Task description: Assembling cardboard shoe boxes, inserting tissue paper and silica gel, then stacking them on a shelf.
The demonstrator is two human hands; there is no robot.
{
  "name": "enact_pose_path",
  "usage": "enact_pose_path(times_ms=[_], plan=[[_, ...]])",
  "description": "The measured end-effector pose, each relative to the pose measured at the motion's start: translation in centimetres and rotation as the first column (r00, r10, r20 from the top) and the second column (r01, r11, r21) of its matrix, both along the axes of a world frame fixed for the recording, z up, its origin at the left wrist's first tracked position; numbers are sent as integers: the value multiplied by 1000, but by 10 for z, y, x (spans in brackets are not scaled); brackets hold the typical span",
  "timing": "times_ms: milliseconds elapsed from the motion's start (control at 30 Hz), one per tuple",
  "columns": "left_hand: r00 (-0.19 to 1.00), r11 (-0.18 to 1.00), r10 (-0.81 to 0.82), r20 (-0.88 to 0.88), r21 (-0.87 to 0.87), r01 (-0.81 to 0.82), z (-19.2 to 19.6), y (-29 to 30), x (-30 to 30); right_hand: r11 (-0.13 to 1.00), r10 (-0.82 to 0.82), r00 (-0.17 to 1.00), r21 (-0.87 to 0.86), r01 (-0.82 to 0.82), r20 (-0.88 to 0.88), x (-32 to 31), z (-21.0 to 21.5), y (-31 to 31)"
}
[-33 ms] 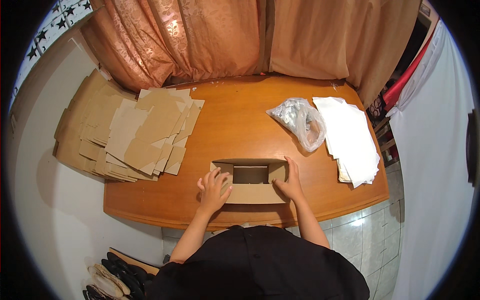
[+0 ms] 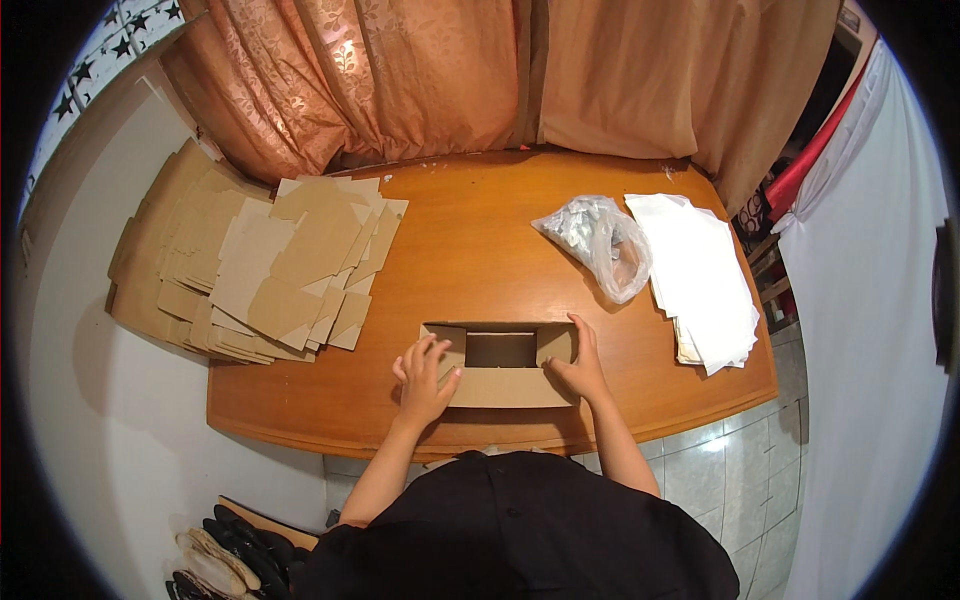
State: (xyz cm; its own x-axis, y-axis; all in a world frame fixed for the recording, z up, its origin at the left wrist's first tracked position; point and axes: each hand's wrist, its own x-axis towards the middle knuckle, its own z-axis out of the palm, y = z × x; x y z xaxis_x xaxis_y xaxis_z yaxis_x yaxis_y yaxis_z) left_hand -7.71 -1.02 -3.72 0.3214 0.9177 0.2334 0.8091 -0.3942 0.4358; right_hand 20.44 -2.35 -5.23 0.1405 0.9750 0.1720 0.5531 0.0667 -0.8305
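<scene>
A brown cardboard box [image 2: 510, 388] sits near the front edge of the table, its top uncovered and the dark inside showing between the two end flaps. My left hand [image 2: 426, 384] is at the box's left end, fingers bent over the end flap and thumb by the front corner. At the right end, my right hand [image 2: 581, 368] grips the wall, its thumb on the inner side near the flap and its fingers along the outer side. The box's underside and outer end walls are mostly hidden.
Flat cardboard blanks [image 2: 300, 260] lie piled on the left of the wooden table [image 2: 460, 250]. A clear plastic bag [image 2: 600, 245] with silvery contents rests at the right, beside a stack of white paper sheets [image 2: 700, 280]. Curtains [image 2: 430, 80] hang behind the table.
</scene>
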Motion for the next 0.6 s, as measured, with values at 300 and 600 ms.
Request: enact_pose_path(times_ms=[300, 600], plan=[[843, 984, 143, 519, 14, -175, -11, 18, -2, 996, -19, 931, -92, -15, -364, 4, -7, 4], [970, 969, -244, -20, 21, 244, 2, -11, 66, 997, -25, 992, -75, 16, -124, -5, 1, 2]])
